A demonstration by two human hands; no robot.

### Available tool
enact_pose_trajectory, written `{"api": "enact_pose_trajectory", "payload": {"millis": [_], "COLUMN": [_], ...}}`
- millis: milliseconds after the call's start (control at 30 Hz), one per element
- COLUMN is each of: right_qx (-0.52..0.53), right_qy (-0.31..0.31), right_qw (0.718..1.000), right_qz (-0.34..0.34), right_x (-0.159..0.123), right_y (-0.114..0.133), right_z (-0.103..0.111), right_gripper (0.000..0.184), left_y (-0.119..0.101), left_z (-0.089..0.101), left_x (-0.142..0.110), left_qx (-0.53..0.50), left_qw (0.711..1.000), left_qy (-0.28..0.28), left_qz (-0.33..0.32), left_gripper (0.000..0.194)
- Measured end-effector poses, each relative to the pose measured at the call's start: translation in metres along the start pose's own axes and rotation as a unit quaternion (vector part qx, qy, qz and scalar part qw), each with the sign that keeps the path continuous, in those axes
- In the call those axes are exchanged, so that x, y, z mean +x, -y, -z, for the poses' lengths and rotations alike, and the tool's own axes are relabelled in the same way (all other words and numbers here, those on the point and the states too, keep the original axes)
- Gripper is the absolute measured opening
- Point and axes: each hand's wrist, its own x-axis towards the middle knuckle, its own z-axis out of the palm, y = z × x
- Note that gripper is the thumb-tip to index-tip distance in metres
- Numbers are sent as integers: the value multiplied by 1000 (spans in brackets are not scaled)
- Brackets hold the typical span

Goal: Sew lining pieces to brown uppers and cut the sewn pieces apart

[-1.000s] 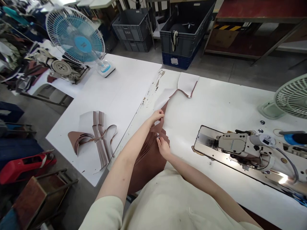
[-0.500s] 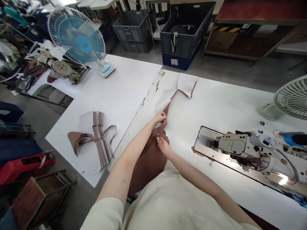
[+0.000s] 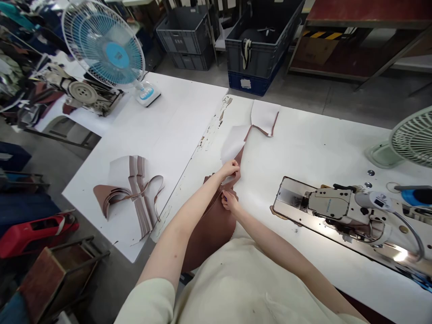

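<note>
My left hand point(image 3: 231, 169) is closed, its fingers pinching the edge of a brown fabric panel point(image 3: 239, 155) with a pale backing. From that hand a chain of joined panels runs away over the table to a white-backed piece point(image 3: 265, 116) with a brown edge. Just below, my right hand point(image 3: 230, 200) is closed close to a stack of brown fabric panels point(image 3: 216, 229). Something small and dark blue shows at its fingers, too small to name. The stack hangs over the table's near edge against my body, partly hidden by my left forearm.
On the left tabletop lies a tied bundle of brown panels point(image 3: 137, 193), with a blue fan point(image 3: 116, 54) behind. To the right sit a sewing machine point(image 3: 329, 202) and a pale green fan point(image 3: 413, 137). Grey crates point(image 3: 251, 58) stand beyond the white table point(image 3: 303, 135).
My left hand has shifted slightly away and to the right with the fabric edge. My right hand stays nearly in place, and a bit of dark blue now shows at its fingers.
</note>
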Motion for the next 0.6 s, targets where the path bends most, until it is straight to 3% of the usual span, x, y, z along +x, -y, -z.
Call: {"api": "enact_pose_trajectory", "payload": {"millis": [133,300,500,600], "right_qx": [-18,-54,-66,-69], "right_qy": [-35,-7,-3,0], "right_qw": [998,997,995,995], "right_qz": [38,51,69,69], "right_x": [-5,-9,-16,-25], "right_y": [-6,-7,-6,-5], "right_z": [-3,3,5,16], "right_gripper": [31,31,31,35], "left_y": [-4,-18,-32,-49], "left_z": [7,21,17,18], "left_x": [-2,-11,-20,-32], "left_qx": [-6,-21,-38,-54], "left_qw": [1000,998,998,997], "left_qy": [-21,-51,-54,-54], "left_qz": [-8,-22,-21,-30], "left_gripper": [23,23,24,22]}}
